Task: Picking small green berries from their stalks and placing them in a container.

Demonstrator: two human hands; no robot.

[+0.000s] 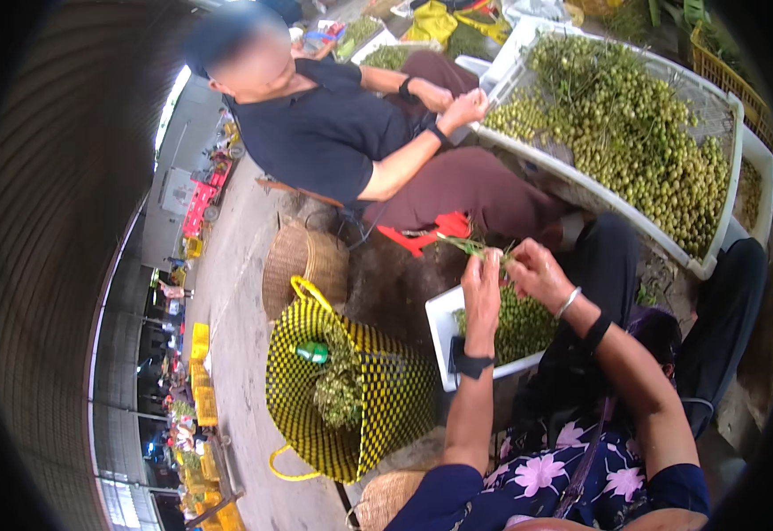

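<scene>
Both of my hands are raised over a white tray point(434, 325) of small round green fruits point(526, 325). My left hand point(483, 285) grips a thin green stem sprig point(461, 244) whose leafy end sticks out to the left. Close beside it, my right hand point(538, 273) has its fingertips together at the sprig's other end; a silver bangle and a black band are on that wrist. A dark phone-like object point(456, 353) leans at the tray's left edge. Upper right, a large white mesh-bottomed tray point(599, 176) bears a heap of fruits and stems point(632, 126).
A person point(320, 126) in dark clothes sits opposite, hands at the large tray's edge. A yellow and black woven bag point(393, 398) with stems and a green bottle point(312, 352) stands left, near a wicker basket point(303, 265). A red item point(426, 233) lies beyond my hands.
</scene>
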